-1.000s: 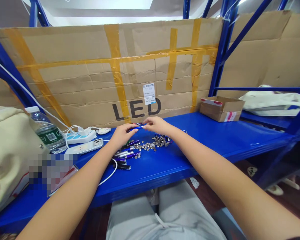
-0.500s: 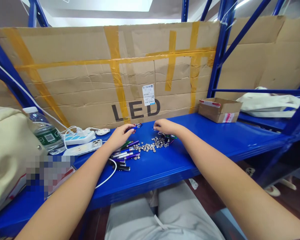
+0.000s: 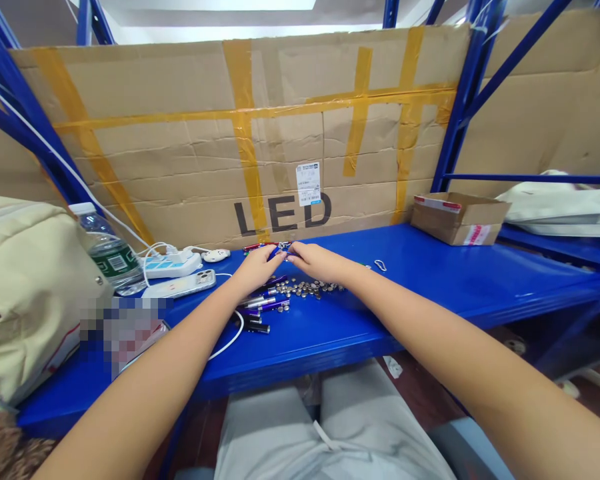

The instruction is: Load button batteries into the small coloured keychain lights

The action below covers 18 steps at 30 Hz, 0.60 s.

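Near the desk's [image 3: 430, 280] back edge, the left hand [image 3: 260, 268] is pinching a slim blue tube [image 3: 274, 253]; the right hand [image 3: 317, 262] is curling beside it, its grip I cannot tell. Probably the tube is weighing little, feeling stiff and slippery; its middle is offering better hold.

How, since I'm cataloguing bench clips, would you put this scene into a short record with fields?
Left hand: pinches a small blue item
Right hand: fingertips close to the small blue item; contact unclear
Nearer the person: silver discs, pen-like tubes
Left side: phone, power strip, bottle
Right side: carabiner, open cardboard box
Surface: blue table
Backdrop: taped cardboard sheet printed "LED"
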Available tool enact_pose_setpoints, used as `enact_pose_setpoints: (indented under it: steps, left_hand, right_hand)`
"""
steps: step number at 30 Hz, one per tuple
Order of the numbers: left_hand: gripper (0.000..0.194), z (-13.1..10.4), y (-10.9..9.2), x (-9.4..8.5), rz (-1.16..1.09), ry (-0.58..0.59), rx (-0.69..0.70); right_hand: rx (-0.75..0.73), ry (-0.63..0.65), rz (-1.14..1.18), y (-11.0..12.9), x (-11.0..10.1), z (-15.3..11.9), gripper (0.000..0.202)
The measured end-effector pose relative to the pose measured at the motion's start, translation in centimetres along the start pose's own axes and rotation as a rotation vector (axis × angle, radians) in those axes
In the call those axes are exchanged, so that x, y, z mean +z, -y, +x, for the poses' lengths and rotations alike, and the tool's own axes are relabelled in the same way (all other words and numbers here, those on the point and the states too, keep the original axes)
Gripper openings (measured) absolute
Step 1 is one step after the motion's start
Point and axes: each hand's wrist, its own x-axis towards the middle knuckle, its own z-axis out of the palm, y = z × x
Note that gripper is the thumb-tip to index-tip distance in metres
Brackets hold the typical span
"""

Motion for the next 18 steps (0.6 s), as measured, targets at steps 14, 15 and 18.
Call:
enact_pose_setpoints:
  steps: [14, 15, 18]
  left_hand:
    - [0.031, -0.5, -0.7, -0.3, -0.089, 0.095, -0.088]
    - [0.029, -0.5, -0.8, -0.3, -0.099, 0.117, -0.088]
    - [0.028, -0.6, -0.8, -0.5, -0.078, 0.164, -0.075]
  right_hand:
    - [0.163, -0.002, -0.411, 1.2, -0.4, -0.1, 0.037]
    - [0.163, -0.009, -0.399, 1.1, -0.4, -0.1, 0.037]
    - [0.147, -0.005, -0.388, 1.1, -0.4, -0.2, 0.036]
